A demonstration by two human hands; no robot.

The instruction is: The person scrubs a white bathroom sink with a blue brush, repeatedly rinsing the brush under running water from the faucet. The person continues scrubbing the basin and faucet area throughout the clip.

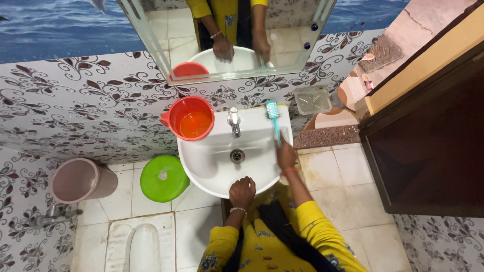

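A white wash basin (201, 166) hangs on the patterned wall, with a chrome tap (234, 121) at its back and a drain (237, 156) in the bowl. My right hand (286, 153) grips the handle of a teal brush (273, 110), whose bristled head lies on the basin's back right ledge. My left hand (242, 192), with a bracelet on the wrist, rests on the basin's front rim with its fingers curled over it. A red mug (191, 118) holding water stands on the basin's back left corner.
A mirror (227, 30) above the basin reflects both hands. On the floor are a green round lid (162, 178), a pink bucket (80, 180) and a squat toilet pan (143, 247). A clear soap dish (312, 99) is on the wall. A dark wooden door (428, 141) is at the right.
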